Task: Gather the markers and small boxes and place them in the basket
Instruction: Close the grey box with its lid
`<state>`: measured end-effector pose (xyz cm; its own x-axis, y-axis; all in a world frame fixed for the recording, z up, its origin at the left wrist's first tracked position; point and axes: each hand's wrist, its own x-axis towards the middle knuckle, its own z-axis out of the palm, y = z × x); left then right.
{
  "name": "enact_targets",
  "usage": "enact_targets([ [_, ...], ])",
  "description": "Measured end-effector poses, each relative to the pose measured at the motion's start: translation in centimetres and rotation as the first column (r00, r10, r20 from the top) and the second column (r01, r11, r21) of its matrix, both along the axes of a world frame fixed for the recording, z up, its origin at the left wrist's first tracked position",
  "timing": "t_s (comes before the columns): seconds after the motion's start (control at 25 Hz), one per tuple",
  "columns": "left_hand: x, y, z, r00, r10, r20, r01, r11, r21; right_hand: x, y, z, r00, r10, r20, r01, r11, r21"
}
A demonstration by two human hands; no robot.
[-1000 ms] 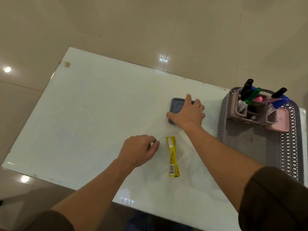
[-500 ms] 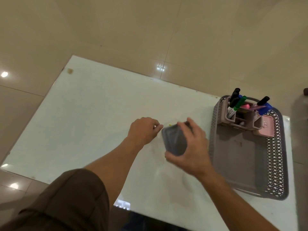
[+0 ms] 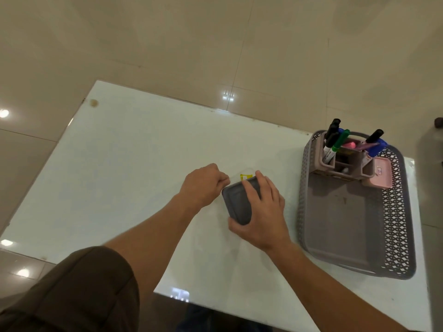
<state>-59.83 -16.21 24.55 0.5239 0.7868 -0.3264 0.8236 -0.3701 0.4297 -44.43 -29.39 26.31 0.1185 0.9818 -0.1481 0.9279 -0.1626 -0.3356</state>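
My right hand (image 3: 261, 212) grips a small dark grey box (image 3: 237, 204) and holds it tilted above the white table (image 3: 134, 164). My left hand (image 3: 203, 184) is a loose fist just left of the box, with its fingertips at a yellow packet (image 3: 246, 176) whose top end alone shows behind the box. Whether the fingers grip the packet is hidden. To the right stands the grey perforated basket (image 3: 393, 224). At its far end is a pink organizer (image 3: 345, 166) with several markers (image 3: 335, 142) standing in it and a pink box (image 3: 381, 172) beside it.
The table's near edge runs below my forearms, with tiled floor all around. The basket's near half shows bare bottom. A dark object (image 3: 439, 122) sits at the far right edge of the view.
My right hand lifted the grey box off the table and brought it nearer, to the left of the basket. My left hand closed in on the yellow packet's top end.
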Motion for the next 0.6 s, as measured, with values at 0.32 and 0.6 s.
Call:
enact_targets([
  [0.32, 0.0, 0.2, -0.6, 0.993, 0.077, 0.084, -0.060, 0.980, -0.187, 1.1, 1.4, -0.4, 0.999, 0.035, -0.011, -0.036, 0.996, -0.088],
  [0.6, -0.4, -0.5, -0.9, 0.845, 0.491, 0.209, -0.283, 0.745, -0.604, -0.8, -0.1, -0.4, 0.998, -0.058, 0.010, 0.059, 0.995, -0.081],
])
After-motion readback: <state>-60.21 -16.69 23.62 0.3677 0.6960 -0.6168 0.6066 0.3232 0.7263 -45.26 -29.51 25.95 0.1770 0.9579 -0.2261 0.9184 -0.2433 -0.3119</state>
